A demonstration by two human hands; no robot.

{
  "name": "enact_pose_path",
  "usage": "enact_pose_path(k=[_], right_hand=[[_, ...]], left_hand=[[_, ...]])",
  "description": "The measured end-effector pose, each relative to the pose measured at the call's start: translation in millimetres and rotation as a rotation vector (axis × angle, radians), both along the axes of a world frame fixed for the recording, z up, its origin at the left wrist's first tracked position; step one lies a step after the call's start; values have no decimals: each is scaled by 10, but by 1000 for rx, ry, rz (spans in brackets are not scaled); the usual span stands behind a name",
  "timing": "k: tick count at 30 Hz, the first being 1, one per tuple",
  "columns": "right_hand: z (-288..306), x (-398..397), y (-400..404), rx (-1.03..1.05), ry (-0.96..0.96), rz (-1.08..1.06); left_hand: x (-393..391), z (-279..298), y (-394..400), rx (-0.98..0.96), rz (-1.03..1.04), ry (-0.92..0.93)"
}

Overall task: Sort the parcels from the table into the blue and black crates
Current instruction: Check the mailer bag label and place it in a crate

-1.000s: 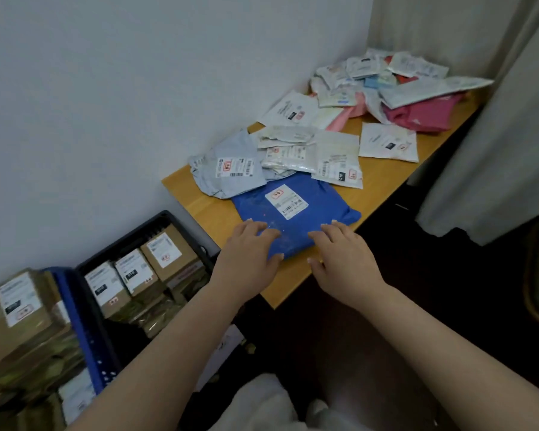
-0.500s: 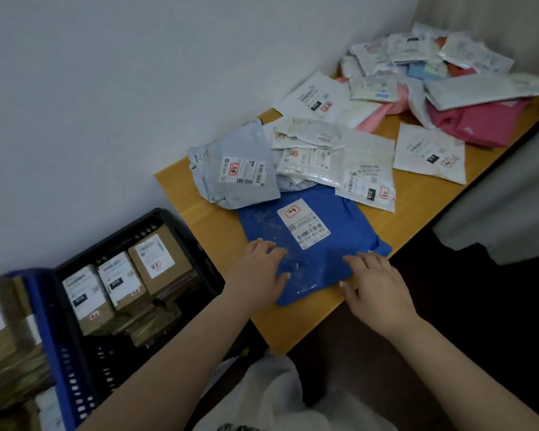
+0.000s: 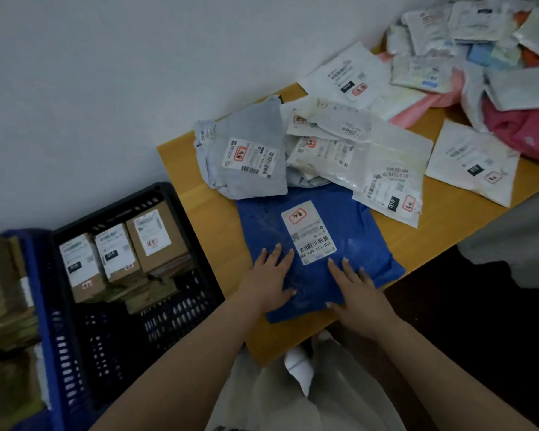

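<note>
Lying flat near the front edge of the tabletop [image 3: 199,169], the blue parcel [image 3: 349,244] has both hands on it. The left hand [image 3: 269,276] rests on its near left part with the fingers straight and spread. The right hand [image 3: 360,295] rests on its near right part, fingers straight too. Neither hand is curled around the parcel, so nothing is gripped yet.

This parcel is a soft, shiny bag. Flat hands could slide on it, and it might slip off the edge and fall to the floor by the white bag [image 3: 293,396] below.

A white parcel [image 3: 389,185] lies with its corner on the far right side of the blue one. A grey parcel [image 3: 246,157] touches its far left corner. Pulling fast could drag these two along and knock them down.

The black crate [image 3: 171,194] sits low on the left, with brown boxes [image 3: 151,234] standing in its far end. The blue crate [image 3: 49,337] is just beside it, further left. Because they are so close, the parcel could be dropped in the wrong one. A floppy bag could also catch on a rim and hang there.
</note>
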State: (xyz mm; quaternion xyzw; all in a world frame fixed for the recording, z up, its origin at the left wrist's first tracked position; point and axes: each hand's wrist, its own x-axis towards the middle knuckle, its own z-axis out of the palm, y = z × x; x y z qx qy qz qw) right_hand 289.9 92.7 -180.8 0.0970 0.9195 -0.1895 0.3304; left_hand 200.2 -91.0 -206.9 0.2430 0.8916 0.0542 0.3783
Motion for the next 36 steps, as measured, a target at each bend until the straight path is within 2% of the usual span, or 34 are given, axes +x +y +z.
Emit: enact_pose_path(k=[3,6,9,16,18,20,22,23,25,27,31,36], right_hand=[[-78,78,172,12,-58,62],[-114,131,342,28,-40,92],[-131,151,433,84,1,128],[-178,166,484,148,-6,359],[-184,148,521,188,25,419],[-189,128,543,204,30,451],[-199,114,549,207,25,464],[-202,106,550,215,26,472],[-201,72,552,228,34,489],[-190,34,538,245,63,506],[-118,-25,482,255,200,500],[-88,-4,470,145,358,402]], left_hand=[[237,-12,-3,-5,-10,-28],[537,48,54,-23,-33,-10],[814,84,172,-39,-43,-80],[1162,195,519,82,-116,-221],[1080,331,597,180,-49,-94],[908,398,596,268,65,158],[698,370,514,219,117,312],[599,339,448,133,115,289],[473,255,312,-59,100,119],[462,144,195,-149,140,-19],[535,-13,89,-164,312,-47],[481,-21,99,-193,538,13]])
